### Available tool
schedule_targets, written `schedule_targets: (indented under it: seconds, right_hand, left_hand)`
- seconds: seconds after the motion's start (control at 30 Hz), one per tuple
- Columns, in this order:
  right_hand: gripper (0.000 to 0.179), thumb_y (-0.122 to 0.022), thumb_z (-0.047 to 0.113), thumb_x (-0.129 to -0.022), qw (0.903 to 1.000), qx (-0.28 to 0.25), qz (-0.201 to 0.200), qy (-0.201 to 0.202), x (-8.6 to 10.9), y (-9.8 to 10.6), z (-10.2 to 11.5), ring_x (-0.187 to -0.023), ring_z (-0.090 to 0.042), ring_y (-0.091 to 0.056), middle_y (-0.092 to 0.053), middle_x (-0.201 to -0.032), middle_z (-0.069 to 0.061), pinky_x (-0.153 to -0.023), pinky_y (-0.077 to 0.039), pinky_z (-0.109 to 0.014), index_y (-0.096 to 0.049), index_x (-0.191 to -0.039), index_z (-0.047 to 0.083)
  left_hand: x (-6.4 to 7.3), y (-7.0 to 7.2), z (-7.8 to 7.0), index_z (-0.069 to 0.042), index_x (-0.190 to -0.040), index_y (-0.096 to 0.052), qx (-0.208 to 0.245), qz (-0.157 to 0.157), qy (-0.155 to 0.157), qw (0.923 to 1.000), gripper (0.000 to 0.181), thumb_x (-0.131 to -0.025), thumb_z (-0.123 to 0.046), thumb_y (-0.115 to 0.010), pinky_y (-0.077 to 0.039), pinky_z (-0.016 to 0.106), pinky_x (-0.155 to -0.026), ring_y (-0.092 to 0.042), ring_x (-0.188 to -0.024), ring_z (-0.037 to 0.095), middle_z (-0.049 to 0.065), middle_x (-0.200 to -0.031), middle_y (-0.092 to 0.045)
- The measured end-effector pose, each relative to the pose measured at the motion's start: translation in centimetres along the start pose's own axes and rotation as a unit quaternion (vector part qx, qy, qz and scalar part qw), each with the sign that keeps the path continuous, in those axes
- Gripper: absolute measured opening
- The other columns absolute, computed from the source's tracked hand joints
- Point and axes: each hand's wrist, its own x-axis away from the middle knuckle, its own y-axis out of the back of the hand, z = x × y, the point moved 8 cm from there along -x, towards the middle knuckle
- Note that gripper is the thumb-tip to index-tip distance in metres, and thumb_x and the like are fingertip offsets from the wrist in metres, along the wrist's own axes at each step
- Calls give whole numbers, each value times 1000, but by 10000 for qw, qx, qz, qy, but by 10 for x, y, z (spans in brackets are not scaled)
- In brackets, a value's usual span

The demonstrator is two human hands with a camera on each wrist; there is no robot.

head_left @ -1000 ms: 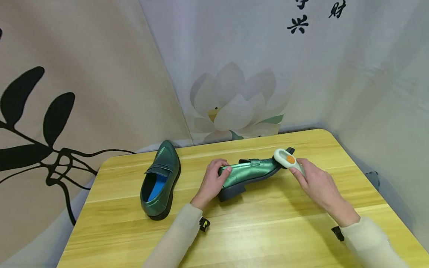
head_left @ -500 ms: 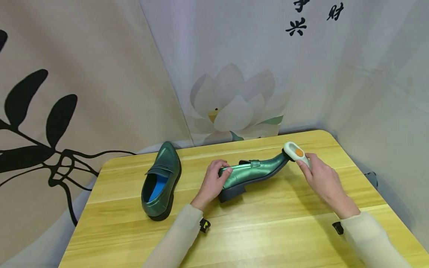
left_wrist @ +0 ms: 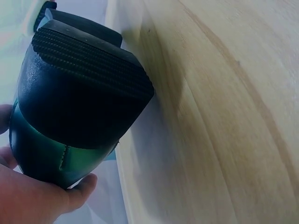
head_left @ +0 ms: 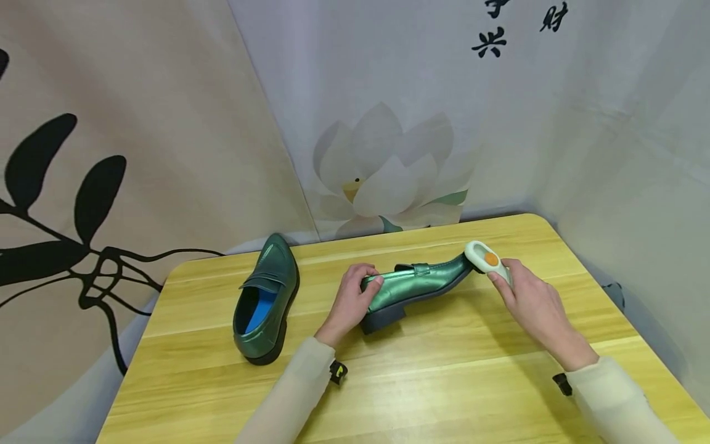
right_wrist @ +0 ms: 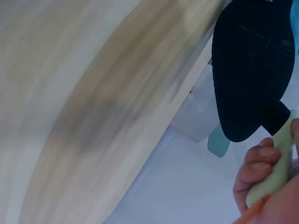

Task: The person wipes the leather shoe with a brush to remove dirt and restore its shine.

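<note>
A shiny green loafer (head_left: 418,287) with a black sole is held tilted over the table, toe pointing right and raised. My left hand (head_left: 351,300) grips it at the heel, thumb on the near side and fingers over the rim. The left wrist view shows its ridged black heel (left_wrist: 88,65) from behind. My right hand (head_left: 535,299) holds a pale brush (head_left: 484,256) with an orange spot on its looped handle. The brush's dark bristles (right_wrist: 276,118) meet the toe of the loafer. In the right wrist view the dark sole (right_wrist: 252,70) faces the camera.
A second green loafer (head_left: 267,302) with a blue insole stands upright on the wooden table (head_left: 432,382), left of my left hand. Printed curtains (head_left: 388,80) hang right behind the table's far edge.
The brush has moved from over the top of the toe outward to the toe's tip, then slightly back left. My left hand and the held loafer stay in place.
</note>
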Motion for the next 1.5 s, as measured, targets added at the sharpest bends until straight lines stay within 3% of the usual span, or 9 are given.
schedule_targets:
  seconds: [0.3, 0.5, 0.63, 0.8, 0.9, 1.0, 1.13, 1.27, 1.5]
  right_hand:
    - [48, -51, 33, -111, 9976, -468, -12, -507, 8, 4, -11, -61, -23, -47, -57, -79, -9, -55, -38, -36, -52, -135, -9]
    - [49, -48, 33, -111, 9961, -614, -122, -623, 9, 9, -13, -59, -22, -45, -52, -74, -7, -55, -36, -37, -51, -135, -9]
    - [49, -48, 35, -111, 9956, -651, -128, -656, 9, 10, -13, -58, -22, -44, -51, -73, -6, -55, -36, -36, -51, -136, -8]
    - [48, -48, 34, -111, 9954, -688, -208, -631, 7, 11, -10, -59, -22, -44, -52, -73, -7, -56, -36, -37, -52, -134, -9]
    - [47, -48, 32, -111, 9951, -736, -333, -567, 4, 14, -7, -58, -22, -44, -53, -74, -8, -54, -36, -36, -52, -132, -9]
    - [46, -49, 32, -111, 9947, -769, -426, -527, 1, 17, -4, -56, -21, -42, -52, -73, -9, -52, -34, -34, -53, -132, -9]
    - [46, -49, 32, -111, 9944, -808, -440, -525, 0, 18, -2, -55, -20, -41, -50, -72, -8, -51, -33, -34, -53, -132, -9]
    - [46, -49, 32, -111, 9949, -797, -336, -515, 0, 14, -1, -56, -20, -42, -50, -71, -7, -53, -34, -35, -53, -132, -9]
    - [48, -48, 34, -111, 9950, -795, -227, -553, 0, 10, 1, -58, -21, -43, -51, -73, -8, -54, -35, -35, -52, -134, -9]
  left_hand:
    - [5, 0, 5, -1, -116, -66, -109, 62, 45, 9999, 32, -106, -31, -59, -35, 58, -113, -43, -137, 39, 18, -143, -51]
    - [8, -1, 9, -1, -120, -67, -157, 148, 245, 9995, 37, -104, -34, -63, -35, 55, -114, -44, -137, 36, 15, -144, -51]
    - [8, -3, 8, -3, -115, -67, 4, 165, 297, 9994, 30, -103, -30, -67, -35, 53, -114, -46, -137, 35, 13, -143, -53]
    - [5, -2, 2, -3, -103, -66, 512, 141, 212, 9984, 17, -100, -19, -70, -36, 52, -114, -48, -137, 35, 13, -144, -55]
    - [3, 1, -6, -5, -97, -65, 705, 55, -15, 9975, 13, -98, -15, -72, -35, 53, -114, -45, -138, 34, 11, -144, -54]
    - [-1, 5, -14, -7, -93, -64, 564, -88, -393, 9976, 12, -97, -14, -73, -35, 54, -114, -40, -142, 31, 8, -145, -52]
    - [-7, 8, -23, -8, -91, -65, 20, -333, -957, 9949, 12, -96, -13, -74, -31, 56, -117, -33, -146, 29, 7, -145, -52]
    - [-11, 8, -26, -9, -90, -66, -638, -483, -1370, 9873, 12, -95, -14, -76, -25, 59, -119, -31, -149, 31, 8, -144, -53]
    - [-9, 6, -23, -12, -87, -65, -1314, -236, -1747, 9755, 15, -94, -14, -78, -26, 62, -118, -29, -151, 33, 10, -146, -51]
